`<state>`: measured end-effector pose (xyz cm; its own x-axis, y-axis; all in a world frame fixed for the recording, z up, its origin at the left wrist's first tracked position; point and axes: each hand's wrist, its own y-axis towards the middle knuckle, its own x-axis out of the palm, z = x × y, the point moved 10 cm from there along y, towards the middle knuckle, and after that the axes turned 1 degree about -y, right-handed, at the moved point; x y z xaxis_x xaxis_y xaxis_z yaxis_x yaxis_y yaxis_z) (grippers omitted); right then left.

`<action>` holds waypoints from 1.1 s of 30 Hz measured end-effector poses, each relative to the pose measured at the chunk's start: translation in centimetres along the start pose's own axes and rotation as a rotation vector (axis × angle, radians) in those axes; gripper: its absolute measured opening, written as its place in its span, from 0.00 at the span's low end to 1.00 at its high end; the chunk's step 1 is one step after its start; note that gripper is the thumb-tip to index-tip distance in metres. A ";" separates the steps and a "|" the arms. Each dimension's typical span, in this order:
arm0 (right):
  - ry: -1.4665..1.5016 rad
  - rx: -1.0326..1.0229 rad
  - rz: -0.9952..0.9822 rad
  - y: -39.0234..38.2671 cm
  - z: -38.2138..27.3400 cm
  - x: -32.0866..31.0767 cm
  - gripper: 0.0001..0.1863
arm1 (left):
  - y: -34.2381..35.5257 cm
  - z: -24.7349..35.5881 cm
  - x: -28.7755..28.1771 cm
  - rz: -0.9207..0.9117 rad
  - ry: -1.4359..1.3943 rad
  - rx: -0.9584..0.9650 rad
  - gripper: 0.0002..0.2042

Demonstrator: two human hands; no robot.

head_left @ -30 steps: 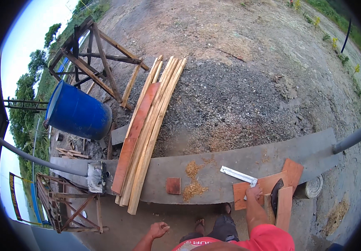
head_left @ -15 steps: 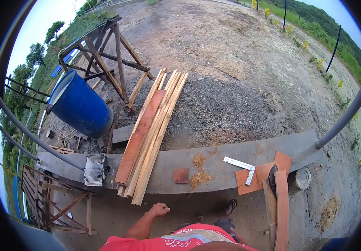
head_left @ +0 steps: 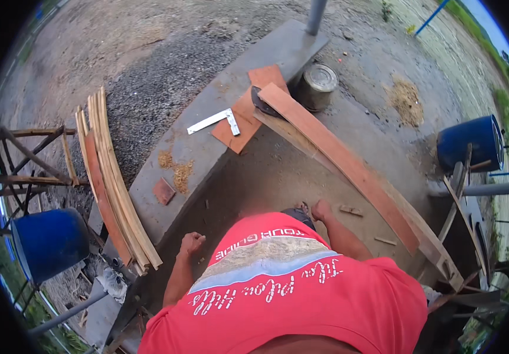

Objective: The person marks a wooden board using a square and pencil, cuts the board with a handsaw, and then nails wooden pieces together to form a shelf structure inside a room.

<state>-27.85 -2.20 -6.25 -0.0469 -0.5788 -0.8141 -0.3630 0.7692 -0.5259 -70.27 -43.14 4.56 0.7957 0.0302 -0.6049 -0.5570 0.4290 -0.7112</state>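
My left hand [head_left: 192,243] hangs in the air, its fingers curled into a loose fist with nothing seen in it. Past it, on the concrete ledge, lies a small square reddish board piece [head_left: 163,192]. My right hand [head_left: 321,210] is lowered in front of me, loosely closed, with nothing showing in it. To its right, a long reddish board [head_left: 349,165] slants over a pale timber plank [head_left: 294,134]. A dark-handled hand saw [head_left: 264,104] lies partly under the board's far end. A white-metal try square [head_left: 214,121] rests on the ledge, its stock over a reddish board offcut [head_left: 228,140].
The concrete ledge [head_left: 204,97] runs diagonally ahead, with sawdust [head_left: 182,176] on it. Long timber strips [head_left: 115,177] lie across its left end. Blue drums [head_left: 51,243] stand on both sides. A metal can [head_left: 317,88] sits beyond the long board.
My view has swung to the right and downward. The long board and a second blue drum now show on the right. My right hand has come into sight; my left stays loosely closed.
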 end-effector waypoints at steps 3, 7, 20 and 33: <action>0.148 0.197 0.082 -3.6 6.3 -5.7 0.23 | 2.9 8.8 2.1 -0.088 0.091 0.077 0.18; 0.272 0.481 0.006 -8.6 20.7 -3.3 0.23 | 5.4 21.4 7.0 -0.218 0.132 0.242 0.17; 0.449 0.799 0.122 -18.3 32.3 -0.4 0.35 | 9.0 42.4 8.8 -0.182 0.429 0.554 0.15; 0.213 0.949 0.189 -10.6 28.7 -15.6 0.46 | 32.7 55.2 5.8 0.045 0.810 0.842 0.28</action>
<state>3.45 6.46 5.01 -0.2275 -0.3891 -0.8927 0.5592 0.6983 -0.4469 -70.72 20.87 -2.50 0.2257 -0.3934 -0.8912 -0.0051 0.9143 -0.4049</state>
